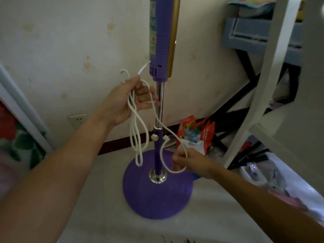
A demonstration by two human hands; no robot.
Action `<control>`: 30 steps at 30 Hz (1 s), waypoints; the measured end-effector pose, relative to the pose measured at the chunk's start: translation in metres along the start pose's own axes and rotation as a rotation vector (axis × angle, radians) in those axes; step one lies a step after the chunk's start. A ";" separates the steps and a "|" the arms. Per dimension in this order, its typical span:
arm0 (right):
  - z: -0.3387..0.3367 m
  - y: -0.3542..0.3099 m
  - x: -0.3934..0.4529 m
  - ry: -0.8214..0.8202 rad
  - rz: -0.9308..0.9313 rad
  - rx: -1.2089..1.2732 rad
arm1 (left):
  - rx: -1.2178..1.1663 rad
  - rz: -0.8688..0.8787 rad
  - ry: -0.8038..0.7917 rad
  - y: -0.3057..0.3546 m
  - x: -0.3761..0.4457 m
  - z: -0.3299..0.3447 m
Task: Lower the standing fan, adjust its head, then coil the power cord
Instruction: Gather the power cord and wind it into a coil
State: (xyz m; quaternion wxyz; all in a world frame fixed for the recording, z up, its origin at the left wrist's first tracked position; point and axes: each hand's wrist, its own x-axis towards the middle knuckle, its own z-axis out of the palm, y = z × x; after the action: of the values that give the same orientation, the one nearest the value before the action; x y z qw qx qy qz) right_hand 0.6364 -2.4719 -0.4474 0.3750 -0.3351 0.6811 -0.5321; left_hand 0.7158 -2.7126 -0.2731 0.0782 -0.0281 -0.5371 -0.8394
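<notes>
A purple standing fan stands upright on its round purple base (156, 195); its chrome pole (160, 102) rises into a purple and gold control column (162, 37). The fan head is out of view above. A white power cord (135, 123) leaves the column's bottom. My left hand (128, 99) holds several hanging loops of that cord beside the pole. My right hand (191, 163), lower and right of the pole, grips the cord's free stretch near the white plug (165, 138). A gold height knob (154, 137) sits on the lower pole.
A stained wall with a socket (77, 120) lies behind. Red snack bags (196, 132) sit on the floor right of the fan. A white frame post (259, 81) and cluttered shelves stand at right. A flowered fabric (15, 137) is at left.
</notes>
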 end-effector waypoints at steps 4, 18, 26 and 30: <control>-0.033 0.010 -0.021 0.141 0.060 0.344 | 0.104 0.041 0.080 0.006 -0.003 -0.001; -0.091 -0.060 -0.036 0.503 -0.103 -0.035 | 0.300 -0.012 0.126 0.022 -0.007 -0.019; -0.023 -0.169 0.019 0.378 -0.418 -0.260 | 0.457 -0.069 0.066 0.024 -0.014 -0.015; 0.001 -0.185 0.049 0.537 -0.513 -0.459 | 0.471 -0.081 0.064 0.020 -0.015 -0.012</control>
State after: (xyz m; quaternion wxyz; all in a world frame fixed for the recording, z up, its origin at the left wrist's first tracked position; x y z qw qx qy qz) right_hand 0.6237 -2.5527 -0.2745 -0.0441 -0.4180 0.7498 -0.5110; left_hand 0.7343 -2.7302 -0.2617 0.0657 0.0390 -0.7161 -0.6938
